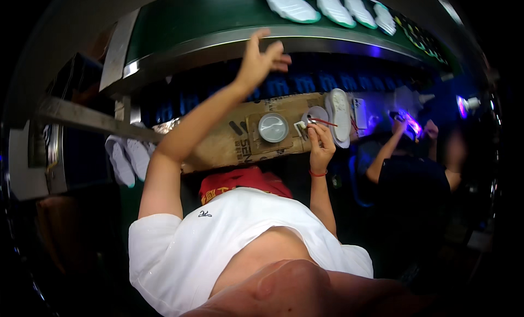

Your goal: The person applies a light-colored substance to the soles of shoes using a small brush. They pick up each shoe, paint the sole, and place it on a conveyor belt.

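Observation:
My left hand (262,61) is raised in front of the metal edge of the green conveyor, its fingers apart and nothing in it. In my right hand (322,143), over the cardboard-covered bench, I pinch a thin red-handled brush (326,122); its head is too small to make out well. Left of that hand stands a round white bowl (273,128) with pale liquid in it, on a square of cardboard. A second pale round dish (316,114) sits behind the brush. Just right of my right hand lies a white shoe sole (340,116).
Several white soles with green edges (330,8) rest on the green conveyor (191,22) above the bench. More white soles (129,156) are at the left, near a metal bar (98,117). To the right, a co-worker (415,178) handles something under violet light.

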Demonstrator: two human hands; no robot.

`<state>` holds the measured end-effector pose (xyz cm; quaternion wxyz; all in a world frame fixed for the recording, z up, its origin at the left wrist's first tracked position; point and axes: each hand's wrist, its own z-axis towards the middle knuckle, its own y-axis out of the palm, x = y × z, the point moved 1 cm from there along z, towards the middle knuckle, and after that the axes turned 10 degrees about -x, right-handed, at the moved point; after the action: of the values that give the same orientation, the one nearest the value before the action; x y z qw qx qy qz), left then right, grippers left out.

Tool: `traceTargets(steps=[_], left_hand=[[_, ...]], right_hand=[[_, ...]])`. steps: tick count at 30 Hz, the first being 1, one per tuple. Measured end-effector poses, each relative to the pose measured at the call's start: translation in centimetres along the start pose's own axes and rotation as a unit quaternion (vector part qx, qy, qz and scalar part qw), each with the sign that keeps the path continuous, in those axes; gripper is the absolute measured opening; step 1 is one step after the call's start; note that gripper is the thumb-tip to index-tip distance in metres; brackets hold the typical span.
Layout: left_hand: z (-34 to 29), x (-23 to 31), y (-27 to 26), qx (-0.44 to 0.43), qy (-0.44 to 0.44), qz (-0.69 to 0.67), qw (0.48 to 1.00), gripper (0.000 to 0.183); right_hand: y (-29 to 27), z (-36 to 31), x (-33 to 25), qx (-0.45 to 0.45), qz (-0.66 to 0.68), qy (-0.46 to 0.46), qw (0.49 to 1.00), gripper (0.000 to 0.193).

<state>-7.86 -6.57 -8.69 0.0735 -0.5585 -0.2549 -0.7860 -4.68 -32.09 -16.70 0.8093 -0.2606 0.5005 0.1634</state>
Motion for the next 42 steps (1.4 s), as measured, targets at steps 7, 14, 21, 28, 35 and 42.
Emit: traceTargets(steps=[7,14,21,28,35,42], left_hand=[[-26.4,-14.1,-10.5,0.314,-0.061,0.151,0.935,0.037],[-44.6,-13.3,-24.9,0.809,-0.185,-0.079,0.552,0.078],[-49.3,-10.4,-32.6,0.595,-0.049,-0.233,0.768,0.083],[-48.6,-8.3,-32.8,0.550,-0.192,-0.090,0.808,0.067],[-52.2,-9.0,-29.5,0.544,-0.207,-0.059,0.811,0.065],[-58.3,-8.0,-22.3,0.532,-0.245,-0.118,0.802,0.066]], right_hand=[[3.7,-1.4,0.0,-0.093,-0.041,-0.006,0.995,0.012],[6.9,-2.3,0.6,-0.197,-0.034,-0.001,0.980,0.012],[9.9,-3.1,0.2,-0.261,-0.078,-0.027,0.962,0.011],[10.8,-4.3,0.0,-0.291,-0.080,-0.044,0.952,0.012],[10.9,-4.7,0.3,-0.300,-0.095,-0.043,0.948,0.014],[10.3,-3.9,1.2,-0.287,-0.102,-0.032,0.952,0.013]])
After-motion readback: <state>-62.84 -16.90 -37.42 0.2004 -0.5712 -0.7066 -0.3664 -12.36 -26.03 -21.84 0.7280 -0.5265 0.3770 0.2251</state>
